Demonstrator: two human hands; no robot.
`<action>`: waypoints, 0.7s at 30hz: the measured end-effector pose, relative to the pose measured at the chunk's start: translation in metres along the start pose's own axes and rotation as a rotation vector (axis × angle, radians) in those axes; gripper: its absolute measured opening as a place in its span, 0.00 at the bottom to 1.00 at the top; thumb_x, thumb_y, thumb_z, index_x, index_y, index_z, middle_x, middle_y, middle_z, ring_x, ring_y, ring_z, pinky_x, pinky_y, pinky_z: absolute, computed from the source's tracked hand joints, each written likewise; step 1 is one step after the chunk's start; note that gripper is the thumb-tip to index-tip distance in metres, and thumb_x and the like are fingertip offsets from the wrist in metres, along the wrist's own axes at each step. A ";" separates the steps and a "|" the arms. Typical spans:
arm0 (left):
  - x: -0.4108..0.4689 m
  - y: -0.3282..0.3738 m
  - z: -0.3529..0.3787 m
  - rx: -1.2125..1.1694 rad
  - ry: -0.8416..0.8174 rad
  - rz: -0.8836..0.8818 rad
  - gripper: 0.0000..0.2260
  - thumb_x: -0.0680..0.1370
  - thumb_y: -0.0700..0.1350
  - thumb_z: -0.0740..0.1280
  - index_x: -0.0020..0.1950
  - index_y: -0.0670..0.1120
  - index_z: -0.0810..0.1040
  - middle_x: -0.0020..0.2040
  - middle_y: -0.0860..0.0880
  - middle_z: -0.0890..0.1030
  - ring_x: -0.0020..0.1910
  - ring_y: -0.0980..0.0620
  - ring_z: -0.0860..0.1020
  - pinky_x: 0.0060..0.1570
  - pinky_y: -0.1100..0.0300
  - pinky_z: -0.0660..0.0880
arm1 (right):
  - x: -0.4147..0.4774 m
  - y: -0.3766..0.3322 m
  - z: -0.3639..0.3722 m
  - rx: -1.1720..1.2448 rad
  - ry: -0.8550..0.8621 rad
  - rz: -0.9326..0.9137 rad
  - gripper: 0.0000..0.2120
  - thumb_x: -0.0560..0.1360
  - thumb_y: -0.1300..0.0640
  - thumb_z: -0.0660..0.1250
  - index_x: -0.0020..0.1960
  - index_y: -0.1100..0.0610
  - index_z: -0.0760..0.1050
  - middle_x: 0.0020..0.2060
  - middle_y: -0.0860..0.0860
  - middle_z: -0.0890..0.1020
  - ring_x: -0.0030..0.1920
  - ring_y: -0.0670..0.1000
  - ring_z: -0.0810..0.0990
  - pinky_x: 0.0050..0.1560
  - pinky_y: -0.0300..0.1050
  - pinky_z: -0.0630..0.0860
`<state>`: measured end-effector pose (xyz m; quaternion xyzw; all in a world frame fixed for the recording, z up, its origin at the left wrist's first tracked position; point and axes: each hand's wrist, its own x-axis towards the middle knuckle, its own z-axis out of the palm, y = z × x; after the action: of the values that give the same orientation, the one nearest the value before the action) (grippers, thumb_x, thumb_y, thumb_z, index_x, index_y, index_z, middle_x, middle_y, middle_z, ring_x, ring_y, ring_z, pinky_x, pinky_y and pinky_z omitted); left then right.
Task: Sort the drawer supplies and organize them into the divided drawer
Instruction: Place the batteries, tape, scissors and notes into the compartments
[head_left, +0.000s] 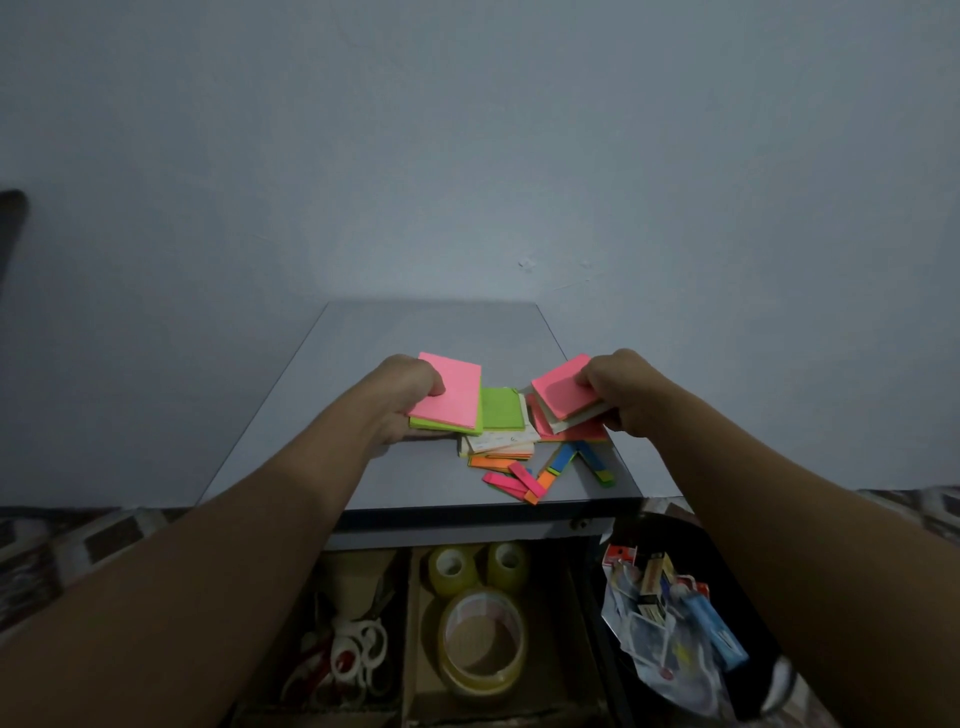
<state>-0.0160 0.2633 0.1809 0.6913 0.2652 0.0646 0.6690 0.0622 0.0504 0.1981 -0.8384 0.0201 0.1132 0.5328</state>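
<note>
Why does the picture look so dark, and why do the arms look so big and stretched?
Head view: the room light is dim and bluish, so the drawer below is murky while the neon pink pads in the left hand and right hand stand out; the wide-angle lens stretches the forearms near the bottom edge.

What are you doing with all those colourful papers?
A person is sorting sticky notes on a grey table. The left hand holds a pink and green pad, and the right hand lifts another pink pad. More notes and small colourful tabs lie between them. Below, the open drawer already holds tape rolls and scissors.
</note>
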 end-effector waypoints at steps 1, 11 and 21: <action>0.002 -0.001 0.000 0.008 0.003 0.002 0.07 0.77 0.30 0.62 0.50 0.41 0.73 0.51 0.37 0.80 0.53 0.38 0.80 0.55 0.40 0.78 | 0.001 0.000 0.001 -0.001 -0.001 -0.001 0.03 0.82 0.63 0.58 0.54 0.61 0.67 0.42 0.57 0.74 0.37 0.53 0.74 0.29 0.44 0.68; 0.000 0.002 0.001 -0.045 -0.011 -0.011 0.08 0.75 0.27 0.63 0.48 0.39 0.73 0.47 0.37 0.79 0.54 0.36 0.81 0.55 0.34 0.77 | 0.013 0.010 0.004 -0.163 0.068 -0.131 0.08 0.79 0.62 0.58 0.41 0.58 0.66 0.42 0.57 0.73 0.42 0.54 0.73 0.37 0.44 0.70; 0.000 0.000 -0.003 -0.086 0.028 -0.017 0.10 0.77 0.29 0.60 0.55 0.40 0.72 0.50 0.38 0.77 0.52 0.38 0.80 0.56 0.37 0.77 | 0.014 0.017 0.010 -0.440 0.154 -0.167 0.09 0.78 0.56 0.64 0.41 0.58 0.68 0.44 0.56 0.78 0.47 0.56 0.79 0.47 0.48 0.77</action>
<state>-0.0178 0.2661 0.1812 0.6586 0.2771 0.0800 0.6950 0.0710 0.0535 0.1762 -0.9391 -0.0340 0.0062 0.3419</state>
